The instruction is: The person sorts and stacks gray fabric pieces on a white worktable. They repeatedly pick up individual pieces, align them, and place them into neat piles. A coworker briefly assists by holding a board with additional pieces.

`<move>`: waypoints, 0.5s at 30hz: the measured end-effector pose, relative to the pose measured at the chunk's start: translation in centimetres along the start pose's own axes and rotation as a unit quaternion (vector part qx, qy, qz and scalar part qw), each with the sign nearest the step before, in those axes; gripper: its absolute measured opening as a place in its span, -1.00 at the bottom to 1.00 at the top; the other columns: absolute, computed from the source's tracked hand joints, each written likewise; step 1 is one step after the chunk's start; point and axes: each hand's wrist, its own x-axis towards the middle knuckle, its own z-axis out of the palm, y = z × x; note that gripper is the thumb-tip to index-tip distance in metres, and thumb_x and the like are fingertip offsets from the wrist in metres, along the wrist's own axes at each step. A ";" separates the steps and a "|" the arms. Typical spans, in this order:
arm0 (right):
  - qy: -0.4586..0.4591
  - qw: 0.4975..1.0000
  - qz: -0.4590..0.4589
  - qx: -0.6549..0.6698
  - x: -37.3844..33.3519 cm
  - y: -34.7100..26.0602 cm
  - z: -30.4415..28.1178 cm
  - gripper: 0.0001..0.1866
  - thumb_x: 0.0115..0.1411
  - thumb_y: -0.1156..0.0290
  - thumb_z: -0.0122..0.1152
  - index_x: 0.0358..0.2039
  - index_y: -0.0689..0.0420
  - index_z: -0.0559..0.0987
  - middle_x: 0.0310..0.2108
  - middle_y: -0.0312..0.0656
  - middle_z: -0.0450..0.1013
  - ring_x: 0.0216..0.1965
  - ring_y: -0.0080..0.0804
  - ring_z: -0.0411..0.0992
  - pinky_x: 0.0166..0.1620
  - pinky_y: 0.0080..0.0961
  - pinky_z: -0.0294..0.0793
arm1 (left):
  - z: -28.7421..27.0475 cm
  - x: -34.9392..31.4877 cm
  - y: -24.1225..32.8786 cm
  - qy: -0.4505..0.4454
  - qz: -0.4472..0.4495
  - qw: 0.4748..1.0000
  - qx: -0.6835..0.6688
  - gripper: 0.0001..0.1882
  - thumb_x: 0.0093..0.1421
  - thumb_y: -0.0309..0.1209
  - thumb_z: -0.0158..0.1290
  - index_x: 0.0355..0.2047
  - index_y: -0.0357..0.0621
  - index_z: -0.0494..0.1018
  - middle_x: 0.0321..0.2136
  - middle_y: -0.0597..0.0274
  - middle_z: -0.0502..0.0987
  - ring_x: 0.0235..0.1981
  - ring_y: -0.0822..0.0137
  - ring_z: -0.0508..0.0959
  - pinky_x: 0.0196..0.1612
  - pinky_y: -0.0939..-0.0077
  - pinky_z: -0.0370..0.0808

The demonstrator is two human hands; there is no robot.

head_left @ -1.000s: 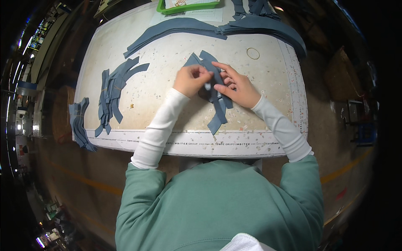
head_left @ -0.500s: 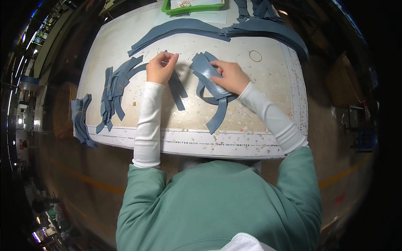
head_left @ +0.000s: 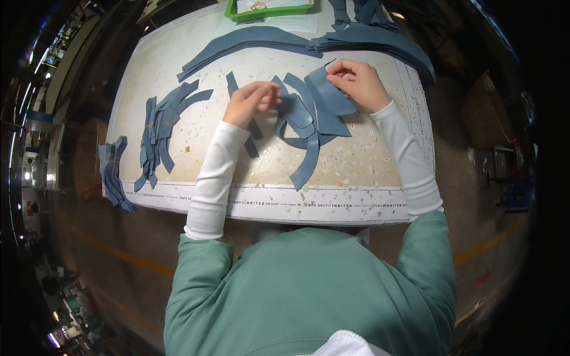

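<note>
My right hand pinches the upper edge of a blue leather-like piece, which is lifted and bent. Left of it lies a loose pile of curved blue strips, overlapping one another. My left hand hovers at the pile's left side with its fingertips drawn together; whatever may be between them is too small to make out. Beneath that hand, partly hidden, a pair of narrow blue strips rests on the table.
Blue strips in banded bundles lie to the left, another bundle at the table's left edge. Long curved stacks cross the back, near a green tray. Small paper bits dot the white tabletop.
My right hand has moved up and right, raising a blue piece from the pile. My left hand has moved right, from above the narrow strips toward the pile.
</note>
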 end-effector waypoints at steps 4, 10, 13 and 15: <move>-0.124 0.965 0.027 0.230 -0.7 -1.2 1.3 -0.85 0.16 0.38 0.26 -0.31 0.17 0.61 -0.50 -0.41 0.52 -0.45 -0.73 0.44 -0.43 -0.71 0.48 | 3.5 -0.7 -0.9 -0.104 -0.085 0.976 -0.172 -0.37 0.38 -0.03 -0.23 0.23 -0.31 0.12 0.06 -0.06 0.39 0.06 0.21 0.46 0.06 0.36 0.47; -0.205 0.954 -0.162 -0.145 -1.5 -0.8 1.7 -0.67 -0.11 0.63 0.19 -0.27 0.06 0.59 -0.26 -0.30 0.50 -0.20 -0.23 0.45 -0.11 -0.44 0.45 | 3.9 -0.5 -0.9 -0.035 0.016 0.956 -0.291 -0.44 0.40 -0.05 -0.36 0.32 -0.01 -0.02 0.19 -0.09 0.26 0.16 0.08 0.38 0.14 0.14 0.43; -0.308 0.914 -0.141 -0.222 -1.6 -0.5 1.2 -0.59 -0.24 0.63 0.16 -0.27 0.04 0.54 -0.09 -0.35 0.38 0.05 -0.20 0.26 0.03 -0.39 0.29 | 3.1 -0.5 -0.8 -0.047 0.012 0.960 -0.274 -0.44 0.41 -0.04 -0.42 0.30 -0.05 0.00 0.15 -0.14 0.30 0.14 0.03 0.40 0.14 0.07 0.44; -0.276 0.907 -0.142 -0.283 -1.7 -0.5 0.8 -0.63 -0.22 0.60 0.20 -0.30 0.02 0.54 -0.16 -0.36 0.38 -0.01 -0.22 0.28 -0.01 -0.41 0.31 | 2.9 -0.5 -0.8 -0.051 0.004 0.961 -0.271 -0.43 0.41 -0.03 -0.46 0.29 -0.09 0.01 0.14 -0.15 0.32 0.13 0.02 0.41 0.14 0.06 0.44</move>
